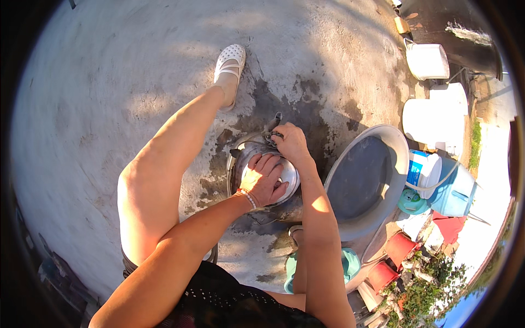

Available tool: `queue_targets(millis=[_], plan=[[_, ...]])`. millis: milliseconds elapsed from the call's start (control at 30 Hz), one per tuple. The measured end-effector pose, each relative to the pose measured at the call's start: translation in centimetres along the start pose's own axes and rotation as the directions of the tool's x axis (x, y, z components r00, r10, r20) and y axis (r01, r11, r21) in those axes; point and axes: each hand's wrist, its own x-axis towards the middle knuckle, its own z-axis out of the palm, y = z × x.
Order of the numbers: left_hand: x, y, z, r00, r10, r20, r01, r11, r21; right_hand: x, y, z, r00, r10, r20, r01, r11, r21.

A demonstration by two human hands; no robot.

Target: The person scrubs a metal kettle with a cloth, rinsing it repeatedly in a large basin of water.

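Note:
A metal kettle with a spout sits on the wet concrete between my feet. My left hand, wearing a beaded bracelet, rests spread on its shiny round lid, over the knob. My right hand is closed around a dark, wiry scouring pad and presses it against the kettle near the base of the spout. The kettle's lower side is mostly hidden by my hands and forearms.
A large grey basin of dark water stands right of the kettle. Beyond it are a white bucket, a blue bucket and red pots beside a plant. A green basin lies near my right forearm.

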Motion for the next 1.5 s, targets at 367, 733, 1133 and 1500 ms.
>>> queue_targets(millis=[367, 733, 1133, 1500], plan=[[0.5, 0.1, -1.2, 0.998, -0.001, 0.06, 0.003, 0.999, -0.039, 0.4, -0.8, 0.5, 0.97, -0.242, 0.024, 0.241, 0.97, 0.037], [0.0, -0.3, -0.5, 0.999, -0.024, -0.045, 0.022, 0.999, -0.045, -1.8, -0.7, -1.6, 0.995, -0.029, -0.096, 0.026, 0.999, -0.037], [0.0, -0.5, -0.6, 0.999, -0.047, 0.007, 0.047, 0.997, -0.058, -0.6, -1.0, -2.0, 0.981, -0.128, -0.143, 0.117, 0.99, -0.083], [-0.6, -0.7, -0.5, 0.995, -0.03, -0.096, 0.017, 0.991, -0.129, -2.6, -0.3, -0.5, 0.982, -0.085, -0.167, 0.125, 0.96, 0.251]])
